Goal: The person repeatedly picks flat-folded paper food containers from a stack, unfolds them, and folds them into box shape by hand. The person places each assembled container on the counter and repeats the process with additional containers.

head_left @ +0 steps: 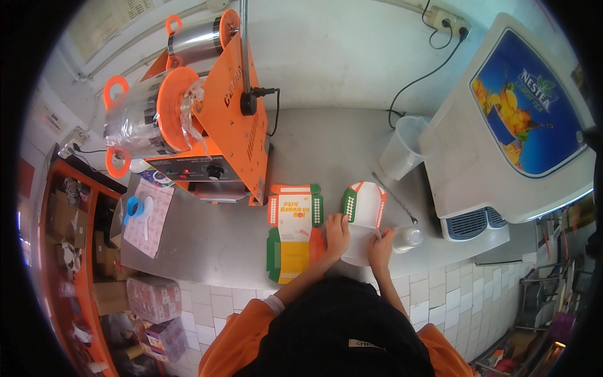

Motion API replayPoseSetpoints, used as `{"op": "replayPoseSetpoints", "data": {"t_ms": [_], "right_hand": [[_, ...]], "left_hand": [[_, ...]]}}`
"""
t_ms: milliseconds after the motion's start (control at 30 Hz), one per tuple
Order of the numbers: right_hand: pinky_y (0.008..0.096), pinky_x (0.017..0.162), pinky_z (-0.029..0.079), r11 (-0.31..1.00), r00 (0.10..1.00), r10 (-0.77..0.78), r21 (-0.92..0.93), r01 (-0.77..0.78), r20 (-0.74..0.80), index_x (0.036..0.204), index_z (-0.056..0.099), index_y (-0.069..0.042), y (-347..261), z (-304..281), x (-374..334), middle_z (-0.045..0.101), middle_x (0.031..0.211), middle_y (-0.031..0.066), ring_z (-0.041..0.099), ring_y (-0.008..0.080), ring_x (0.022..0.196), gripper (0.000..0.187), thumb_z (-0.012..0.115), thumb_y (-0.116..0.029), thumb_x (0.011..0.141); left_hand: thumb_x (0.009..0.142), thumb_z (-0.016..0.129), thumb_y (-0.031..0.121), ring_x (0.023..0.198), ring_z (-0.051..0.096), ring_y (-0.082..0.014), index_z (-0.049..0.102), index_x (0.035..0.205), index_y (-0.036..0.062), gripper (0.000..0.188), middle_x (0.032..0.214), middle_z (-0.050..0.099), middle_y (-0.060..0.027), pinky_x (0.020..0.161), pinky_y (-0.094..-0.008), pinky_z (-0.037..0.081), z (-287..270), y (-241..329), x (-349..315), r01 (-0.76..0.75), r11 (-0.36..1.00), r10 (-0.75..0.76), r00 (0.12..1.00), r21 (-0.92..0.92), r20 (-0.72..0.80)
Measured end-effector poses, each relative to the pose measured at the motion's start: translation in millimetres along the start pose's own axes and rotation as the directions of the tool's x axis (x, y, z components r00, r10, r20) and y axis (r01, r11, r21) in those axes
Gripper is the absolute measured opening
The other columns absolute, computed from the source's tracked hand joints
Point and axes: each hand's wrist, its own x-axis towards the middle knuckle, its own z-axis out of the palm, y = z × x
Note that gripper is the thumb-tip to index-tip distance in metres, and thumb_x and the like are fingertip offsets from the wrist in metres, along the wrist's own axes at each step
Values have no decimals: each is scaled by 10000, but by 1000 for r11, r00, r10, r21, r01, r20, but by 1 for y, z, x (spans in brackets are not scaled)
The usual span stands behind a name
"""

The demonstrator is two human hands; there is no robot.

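On the steel table in front of me is a partly folded cardboard food box (367, 206), white inside with green and orange-red patterned side flaps. My left hand (337, 236) closes on its left edge, near the fold. The right edge is pinched by my right hand (380, 249), thumb and fingers together. To the left lies a flat, unfolded box (295, 217) in white, yellow, green and orange, partly covered by my left forearm. Just right of my right hand a clear plastic cup (409, 238) rests on its side.
A long twisted-handle spoon (396, 199) lies beyond the cup. Behind stands a translucent pitcher (404, 148) beside a large drink dispenser (502, 125). An orange cup-sealing machine (232, 125) with film rolls occupies the left back. A blue scoop (132, 208) and white spoon (148, 217) lie on pink paper.
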Motion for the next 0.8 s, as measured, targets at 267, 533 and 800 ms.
{"op": "replayPoseSetpoints", "data": {"t_ms": [267, 533, 800], "right_hand": [[510, 1118, 250, 898, 909, -411, -142, 417, 71, 1428, 325, -10, 4, 3, 11, 325, 1463, 261, 262, 488, 1359, 616, 437, 81, 830], [448, 1040, 371, 941, 929, -323, -45, 336, 180, 1329, 455, 0, 18, 14, 25, 453, 1354, 212, 404, 416, 1268, 491, 443, 57, 842], [443, 799, 457, 919, 910, -370, -68, 388, 189, 1027, 594, -35, 32, 13, 38, 581, 955, 136, 544, 339, 914, 229, 514, 20, 820]], "left_hand": [[941, 561, 252, 1052, 504, -361, 471, 1301, 79, 410, 1114, 535, -177, 915, -480, 394, -9, 27, 3, 19, 1000, -19, 1000, -8, -15], [922, 520, 179, 1357, 357, -317, 444, 1381, 80, 476, 1420, 439, -146, 1107, -519, 277, 4, 5, 5, -418, 800, 285, 896, 430, 342], [877, 549, 105, 1028, 568, -314, 639, 1037, 76, 186, 1087, 626, -101, 950, -411, 442, 0, -1, 7, -259, 936, 151, 908, 238, 391]]}}
